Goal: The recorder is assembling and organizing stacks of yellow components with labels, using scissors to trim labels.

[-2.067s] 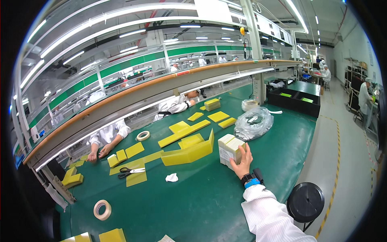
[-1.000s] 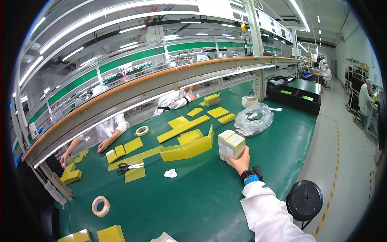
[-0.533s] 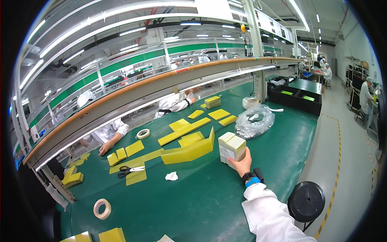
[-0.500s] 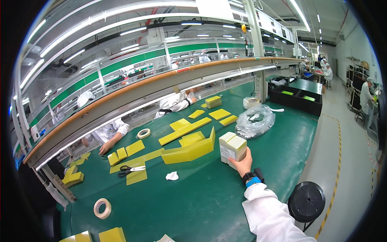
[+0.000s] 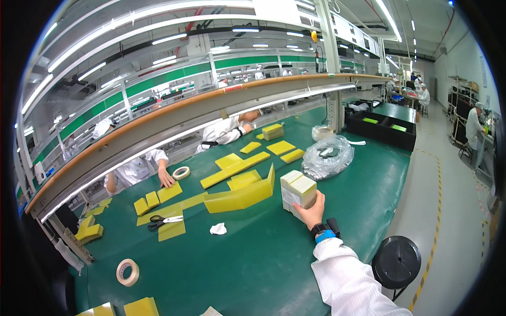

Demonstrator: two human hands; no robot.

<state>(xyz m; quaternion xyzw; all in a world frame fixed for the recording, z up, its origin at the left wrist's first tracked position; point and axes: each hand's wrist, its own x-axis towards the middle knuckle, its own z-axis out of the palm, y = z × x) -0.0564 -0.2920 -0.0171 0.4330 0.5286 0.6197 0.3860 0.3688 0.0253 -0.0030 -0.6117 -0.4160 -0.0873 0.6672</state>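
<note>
My right hand (image 5: 312, 211) is wrapped round the near right side of a pale, block-like stack (image 5: 299, 190), which stands upright on the green table. The stack shows thin layers and whitish sides; what its pieces are I cannot make out. Behind it lies a clear plastic bag (image 5: 328, 157) with pale pieces inside. To its left, a long yellow sheet (image 5: 240, 197) stands bent up on edge. A crumpled white scrap (image 5: 218, 229) lies further left. My left hand is out of view.
Black-and-white scissors (image 5: 164, 221) rest on yellow sheets. Tape rolls (image 5: 127, 272) and several yellow stacks lie about the green table (image 5: 253, 274). A co-worker's hand (image 5: 165, 176) reaches in from across. A black divided tray (image 5: 380, 129) sits far right; a black stool (image 5: 397, 262) stands beside the table.
The view has shifted slightly, moving the scene a little left. Across the table, the co-worker's hand has moved right onto a yellow sheet. My right hand keeps its grip on the stack.
</note>
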